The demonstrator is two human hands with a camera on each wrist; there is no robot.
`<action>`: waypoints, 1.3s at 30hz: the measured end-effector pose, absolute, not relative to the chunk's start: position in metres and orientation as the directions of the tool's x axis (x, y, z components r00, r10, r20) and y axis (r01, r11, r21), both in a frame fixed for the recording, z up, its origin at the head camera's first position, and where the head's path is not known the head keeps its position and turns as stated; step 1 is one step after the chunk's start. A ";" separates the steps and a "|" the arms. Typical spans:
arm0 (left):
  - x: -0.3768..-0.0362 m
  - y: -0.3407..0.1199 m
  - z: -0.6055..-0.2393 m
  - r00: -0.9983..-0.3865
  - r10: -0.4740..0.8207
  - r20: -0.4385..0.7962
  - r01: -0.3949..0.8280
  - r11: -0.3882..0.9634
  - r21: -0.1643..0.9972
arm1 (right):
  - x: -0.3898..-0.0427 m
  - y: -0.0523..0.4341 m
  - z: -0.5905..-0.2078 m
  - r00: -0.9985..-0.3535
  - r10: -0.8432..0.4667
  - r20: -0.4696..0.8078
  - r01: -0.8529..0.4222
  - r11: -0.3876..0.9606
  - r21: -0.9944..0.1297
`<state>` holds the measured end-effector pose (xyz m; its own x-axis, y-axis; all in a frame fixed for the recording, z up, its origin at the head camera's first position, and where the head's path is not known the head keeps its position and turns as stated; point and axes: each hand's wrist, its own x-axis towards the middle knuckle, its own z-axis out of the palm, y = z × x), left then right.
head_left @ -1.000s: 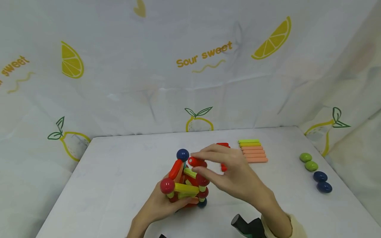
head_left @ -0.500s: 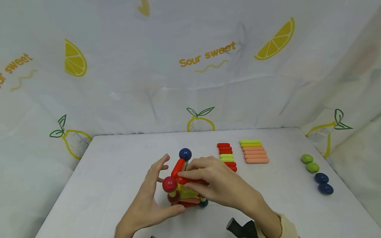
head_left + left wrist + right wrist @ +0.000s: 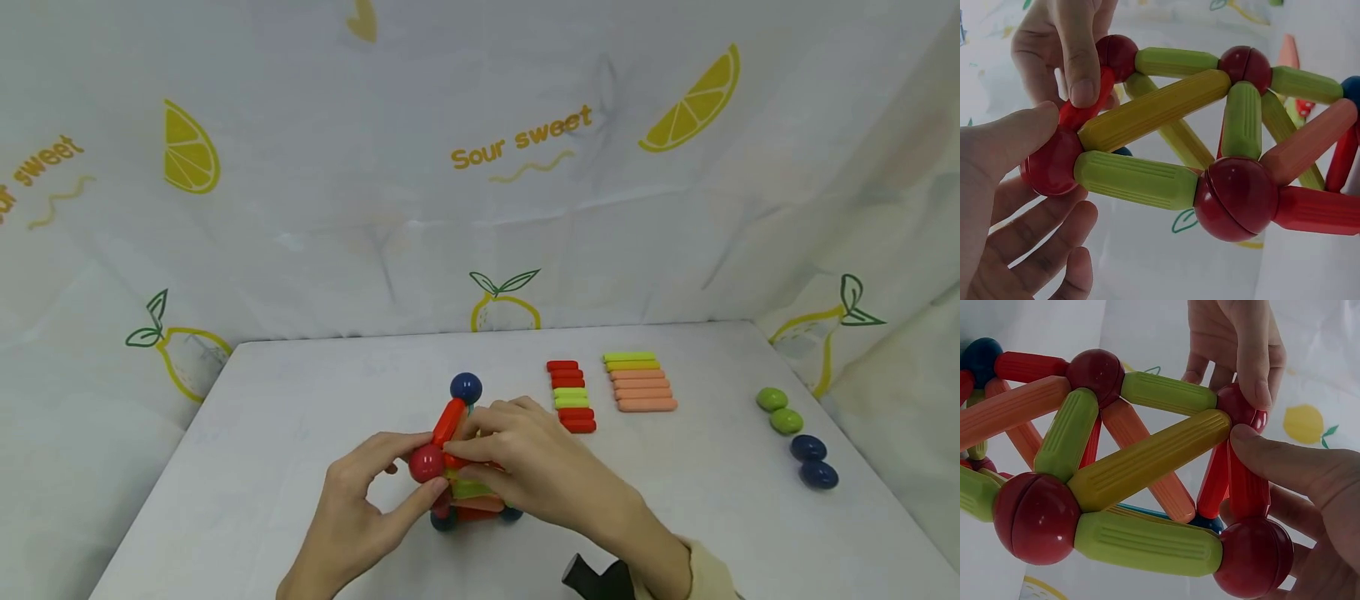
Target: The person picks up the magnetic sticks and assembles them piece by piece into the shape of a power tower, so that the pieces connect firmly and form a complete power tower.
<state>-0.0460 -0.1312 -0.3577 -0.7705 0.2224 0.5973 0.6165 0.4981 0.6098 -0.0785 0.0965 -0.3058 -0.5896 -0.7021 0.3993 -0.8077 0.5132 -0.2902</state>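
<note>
2 hands [image 3: 450, 492] grip 1 rod-and-ball frame [image 3: 465, 467] (2 green balls [image 3: 778, 410] aside).

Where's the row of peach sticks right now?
In the head view the peach sticks lie at the far right of the table, below two lime sticks and right of the red sticks.

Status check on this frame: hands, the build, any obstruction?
Left hand pinches red ball. Right hand pinches red stick beside it. Stick-and-ball structure stands on table. No obstruction visible.

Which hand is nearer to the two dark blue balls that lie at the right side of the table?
The right hand. It is at the stick-and-ball structure, on the side towards the dark blue balls; the left hand holds the structure's far side.
</note>
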 end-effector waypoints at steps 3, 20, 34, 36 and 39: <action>-0.046 -0.131 -0.358 -0.768 0.220 0.601 0.620 0.491 0.613 | -0.078 0.096 -0.307 -0.592 -0.704 0.393 -0.806 0.514 -0.293; -0.046 -0.120 -0.363 -0.833 0.159 0.530 0.518 0.559 0.647 | -0.123 0.160 -0.339 -0.809 -0.336 0.482 -0.578 0.599 -0.553; -0.054 -0.133 -0.364 -0.884 0.202 0.422 0.466 0.465 0.752 | -0.147 0.192 -0.407 -0.943 -0.304 0.133 -0.332 0.840 -0.430; -0.055 -0.135 -0.363 -0.888 0.217 0.404 0.458 0.464 0.758 | -0.148 0.192 -0.413 -0.949 -0.300 0.095 -0.312 0.853 -0.418; -0.059 -0.139 -0.362 -0.883 0.256 0.394 0.469 0.438 0.767 | -0.148 0.191 -0.418 -0.957 -0.286 0.051 -0.282 0.872 -0.401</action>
